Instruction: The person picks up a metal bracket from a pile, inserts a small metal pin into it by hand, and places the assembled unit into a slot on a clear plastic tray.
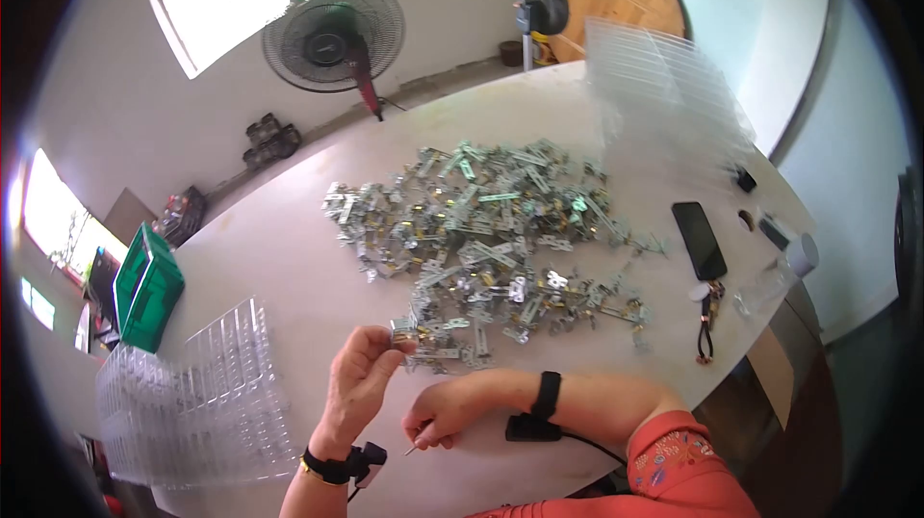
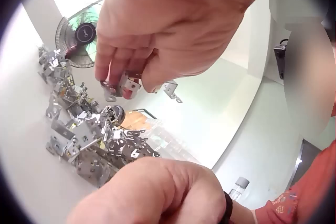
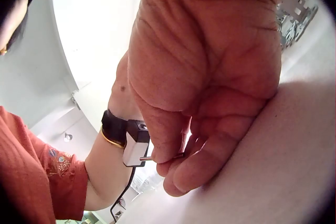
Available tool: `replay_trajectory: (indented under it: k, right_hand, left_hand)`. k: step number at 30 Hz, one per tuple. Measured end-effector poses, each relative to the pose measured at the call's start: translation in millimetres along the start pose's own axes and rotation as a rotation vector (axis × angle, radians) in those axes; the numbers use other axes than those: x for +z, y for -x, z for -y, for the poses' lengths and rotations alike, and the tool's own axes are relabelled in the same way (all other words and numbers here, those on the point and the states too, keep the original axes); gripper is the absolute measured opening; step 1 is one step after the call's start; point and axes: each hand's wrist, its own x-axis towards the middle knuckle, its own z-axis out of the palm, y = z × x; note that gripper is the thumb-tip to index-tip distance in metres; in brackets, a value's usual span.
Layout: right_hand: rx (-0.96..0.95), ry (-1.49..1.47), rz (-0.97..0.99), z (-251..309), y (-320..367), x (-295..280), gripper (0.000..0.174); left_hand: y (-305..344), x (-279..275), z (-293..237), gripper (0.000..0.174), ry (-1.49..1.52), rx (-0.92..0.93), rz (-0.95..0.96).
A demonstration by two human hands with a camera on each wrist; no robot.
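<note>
At the near edge of a heap of small metal brackets [image 1: 481,239], my left hand [image 1: 358,388] pinches a small metal bracket [image 2: 129,86] between thumb and fingers. A bent, perforated tab sticks out past the thumb in the left wrist view. My right hand [image 1: 445,410] is low over the table, just right of the left hand and nearer my body. Between its thumb and index finger it holds a thin metal pin [image 3: 146,158], whose other end is hidden by the fingers.
Clear plastic trays stand at the left [image 1: 207,402] and far right [image 1: 664,94] of the white table [image 1: 260,258]. A phone [image 1: 699,241], keys on a cord [image 1: 707,321] and a clear bottle [image 1: 775,277] lie to the right. A green crate [image 1: 149,292] sits beyond the left edge.
</note>
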Motion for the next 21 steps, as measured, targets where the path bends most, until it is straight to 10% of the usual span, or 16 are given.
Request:
replay_trajectory:
  k: [8,21]
  right_hand:
    - [0.008,-0.025,0.031,0.0,-1.9,1.0,0.023]
    - [0.044,0.093,0.048,11.0,-2.1,1.9,0.022]
  left_hand:
    - [21.9,-16.8,46.0,0.037,0.718,-0.152,0.154]
    - [25.3,-29.7,80.2,0.031,0.952,-0.145,0.19]
